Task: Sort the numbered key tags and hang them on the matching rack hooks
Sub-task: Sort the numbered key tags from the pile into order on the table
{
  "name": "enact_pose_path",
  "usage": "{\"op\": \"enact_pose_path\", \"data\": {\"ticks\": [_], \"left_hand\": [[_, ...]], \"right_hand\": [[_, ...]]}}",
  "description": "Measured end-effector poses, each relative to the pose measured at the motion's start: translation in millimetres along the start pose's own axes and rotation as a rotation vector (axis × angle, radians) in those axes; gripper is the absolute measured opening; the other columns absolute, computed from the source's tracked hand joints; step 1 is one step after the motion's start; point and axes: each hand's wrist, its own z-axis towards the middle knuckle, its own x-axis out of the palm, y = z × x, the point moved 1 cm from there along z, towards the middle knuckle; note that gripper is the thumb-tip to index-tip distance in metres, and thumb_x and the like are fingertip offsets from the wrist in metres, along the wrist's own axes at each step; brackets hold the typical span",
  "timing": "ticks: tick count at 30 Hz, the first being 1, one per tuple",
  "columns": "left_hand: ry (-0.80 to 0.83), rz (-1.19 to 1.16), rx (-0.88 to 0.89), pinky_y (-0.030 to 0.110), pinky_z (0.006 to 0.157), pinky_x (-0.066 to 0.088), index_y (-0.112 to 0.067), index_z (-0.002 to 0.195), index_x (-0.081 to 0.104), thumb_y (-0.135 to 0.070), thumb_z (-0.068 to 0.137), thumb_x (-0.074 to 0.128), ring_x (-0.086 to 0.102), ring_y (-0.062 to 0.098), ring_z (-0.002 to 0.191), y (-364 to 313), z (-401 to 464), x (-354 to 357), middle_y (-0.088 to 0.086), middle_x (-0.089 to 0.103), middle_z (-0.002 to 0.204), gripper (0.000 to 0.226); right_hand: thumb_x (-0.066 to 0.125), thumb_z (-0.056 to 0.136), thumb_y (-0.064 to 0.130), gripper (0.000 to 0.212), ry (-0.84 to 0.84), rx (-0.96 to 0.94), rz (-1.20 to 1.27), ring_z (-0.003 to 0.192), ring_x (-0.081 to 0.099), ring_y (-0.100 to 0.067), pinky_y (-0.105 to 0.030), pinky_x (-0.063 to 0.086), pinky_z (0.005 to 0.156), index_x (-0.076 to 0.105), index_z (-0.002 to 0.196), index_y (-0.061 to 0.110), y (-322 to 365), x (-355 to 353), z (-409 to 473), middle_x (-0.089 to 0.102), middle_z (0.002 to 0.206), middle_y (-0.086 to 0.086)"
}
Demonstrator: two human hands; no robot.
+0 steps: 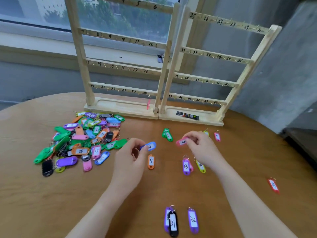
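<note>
A round wooden table (240,152) with a warm brown top stands before a wide window (42,11). Daylight comes through the glass, showing green trees (106,18) and a pale building (51,6) outside. A grey concrete wall (291,74) rises on the right.
</note>
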Motion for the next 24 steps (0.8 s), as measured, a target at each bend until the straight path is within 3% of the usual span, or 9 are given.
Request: {"op": "enact_pose_path", "data": {"ticks": [2, 6, 9, 15, 19, 24], "left_hand": [[0.004, -0.031, -0.035, 0.014, 0.058, 0.038, -0.026, 0.093, 0.067, -0.010, 0.096, 0.063, 0.051, 0.008, 0.064, 1, 5, 12, -0.005, 0.066, 0.078, 0.017], [0.006, -0.007, -0.076, 0.011, 0.069, 0.043, -0.026, 0.116, 0.067, -0.009, 0.100, 0.057, 0.061, 0.005, 0.085, 9, 13, 28, -0.011, 0.070, 0.101, 0.025], [-0.026, -0.005, -0.091, 0.007, 0.075, 0.042, -0.021, 0.120, 0.068, -0.004, 0.100, 0.053, 0.061, -0.006, 0.094, 11, 10, 29, -0.016, 0.068, 0.107, 0.030], [-0.167, -0.078, -0.137, 0.007, 0.067, 0.042, -0.024, 0.110, 0.070, 0.001, 0.099, 0.052, 0.058, -0.004, 0.075, 13, 3, 22, -0.013, 0.070, 0.096, 0.033], [-0.192, -0.045, -0.159, 0.014, 0.056, 0.037, -0.032, 0.103, 0.068, -0.003, 0.099, 0.054, 0.048, 0.006, 0.059, 19, 6, 24, -0.010, 0.063, 0.078, 0.032], [-0.167, 0.006, -0.145, 0.020, 0.060, 0.037, -0.033, 0.093, 0.066, -0.010, 0.096, 0.061, 0.048, 0.006, 0.060, 22, 4, 27, -0.015, 0.056, 0.070, 0.024]], "right_hand": [[0.053, 0.102, 0.019, 0.018, -0.011, 0.009, -0.078, 0.073, 0.054, -0.012, -0.024, 0.037, 0.064, 0.069, 0.100, 0.025, -8, -8, 17, 0.057, 0.097, 0.003], [0.053, 0.103, 0.016, 0.017, 0.053, 0.006, -0.171, 0.066, 0.055, -0.002, -0.015, 0.035, 0.054, 0.069, 0.101, 0.022, -11, -16, 41, 0.060, 0.075, 0.010], [0.058, 0.099, 0.015, 0.014, 0.098, -0.018, -0.230, 0.076, 0.056, -0.004, -0.013, 0.035, 0.060, 0.068, 0.098, 0.025, -14, -12, 55, 0.060, 0.079, 0.013], [0.070, 0.092, 0.022, 0.009, 0.133, -0.022, -0.270, 0.090, 0.063, -0.013, -0.031, 0.052, 0.080, 0.066, 0.100, 0.023, -21, -2, 76, 0.067, 0.095, 0.004], [0.069, 0.093, 0.022, 0.008, 0.140, -0.039, -0.279, 0.088, 0.060, -0.009, -0.027, 0.049, 0.076, 0.068, 0.100, 0.026, -23, 6, 85, 0.066, 0.095, 0.006], [0.064, 0.097, 0.017, 0.008, 0.120, -0.094, -0.330, 0.079, 0.051, -0.005, -0.024, 0.041, 0.071, 0.068, 0.102, 0.023, -23, 10, 87, 0.056, 0.087, 0.012]]}}
